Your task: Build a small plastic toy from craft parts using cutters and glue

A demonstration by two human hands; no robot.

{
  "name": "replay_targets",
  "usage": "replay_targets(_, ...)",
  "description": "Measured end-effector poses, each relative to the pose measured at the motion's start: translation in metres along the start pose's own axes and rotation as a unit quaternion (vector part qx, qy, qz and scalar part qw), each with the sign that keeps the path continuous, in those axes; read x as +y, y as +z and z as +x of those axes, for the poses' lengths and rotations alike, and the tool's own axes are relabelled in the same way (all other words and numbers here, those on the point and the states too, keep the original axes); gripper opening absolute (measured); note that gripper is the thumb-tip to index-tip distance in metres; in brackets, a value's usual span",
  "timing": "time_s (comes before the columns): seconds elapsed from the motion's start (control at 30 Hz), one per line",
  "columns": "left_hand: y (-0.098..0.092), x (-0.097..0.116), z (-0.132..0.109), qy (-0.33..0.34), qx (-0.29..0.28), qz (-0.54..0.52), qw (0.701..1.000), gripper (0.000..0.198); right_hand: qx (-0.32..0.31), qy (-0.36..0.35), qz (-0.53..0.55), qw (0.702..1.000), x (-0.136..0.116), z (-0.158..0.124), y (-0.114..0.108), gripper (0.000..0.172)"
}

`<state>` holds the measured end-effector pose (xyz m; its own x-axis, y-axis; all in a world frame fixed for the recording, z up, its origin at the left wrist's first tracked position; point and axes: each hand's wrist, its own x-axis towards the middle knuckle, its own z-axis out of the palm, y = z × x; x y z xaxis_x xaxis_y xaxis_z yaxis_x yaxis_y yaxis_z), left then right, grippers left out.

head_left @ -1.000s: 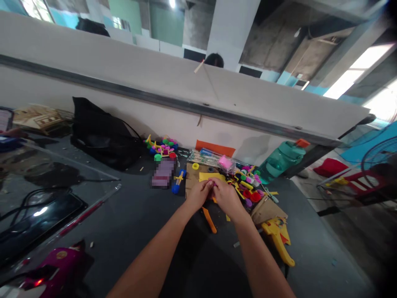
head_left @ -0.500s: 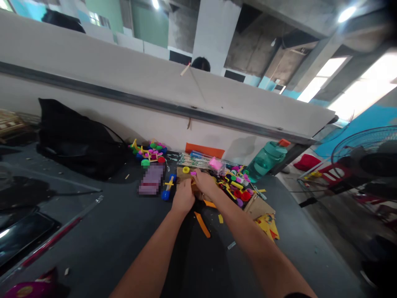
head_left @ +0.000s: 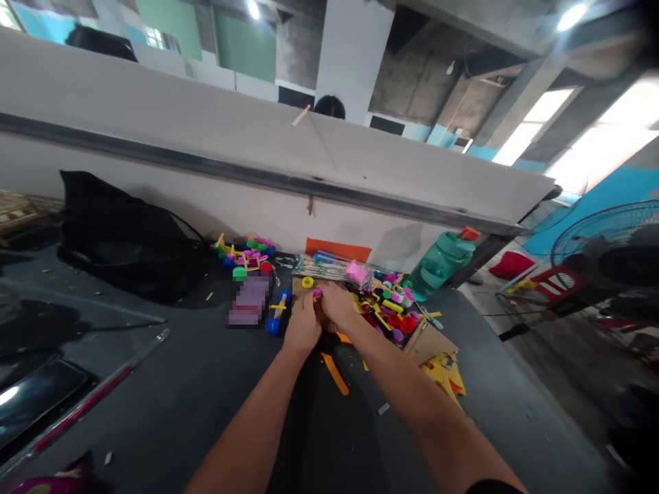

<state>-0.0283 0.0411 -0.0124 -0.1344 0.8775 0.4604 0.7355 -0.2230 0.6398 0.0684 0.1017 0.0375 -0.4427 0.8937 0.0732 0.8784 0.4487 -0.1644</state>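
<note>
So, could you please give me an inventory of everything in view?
black bag: one, black, on the dark tabletop, left, against the wall
water bottle: one, teal with orange cap, right end of the tabletop
wheeled toy model: one, multicoloured, back left of the hands
toy car: one, blue and yellow, just left of the hands
orange strip: one, orange, in front of the hands
cardboard piece: one, brown, right of the hands
electric fan: one, dark, far right, beyond the tabletop
small pink piece: one, pink, at the fingertips
left hand: one, bare, curled at centre
right hand: one, bare, beside the left hand
</note>
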Motion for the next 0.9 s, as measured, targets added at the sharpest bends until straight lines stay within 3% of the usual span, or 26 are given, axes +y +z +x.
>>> replay_targets(0.3,0.0,-0.003,0.001,0.021,-0.019,0.034,0.999,0.047,0.022,-0.004,-0.016,1.0,0.01,-0.008,-0.011,0.031)
replay_targets(0.67,0.002,-0.001,0.001,0.035,-0.021,0.075,0.996,0.04,0.063,0.005,-0.066,0.996,0.09,-0.007,-0.055,0.036)
replay_targets(0.9,-0.001,0.002,0.0,0.028,-0.023,0.075,0.997,0.039,0.086,0.071,-0.087,0.99,0.109,0.004,-0.046,0.047)
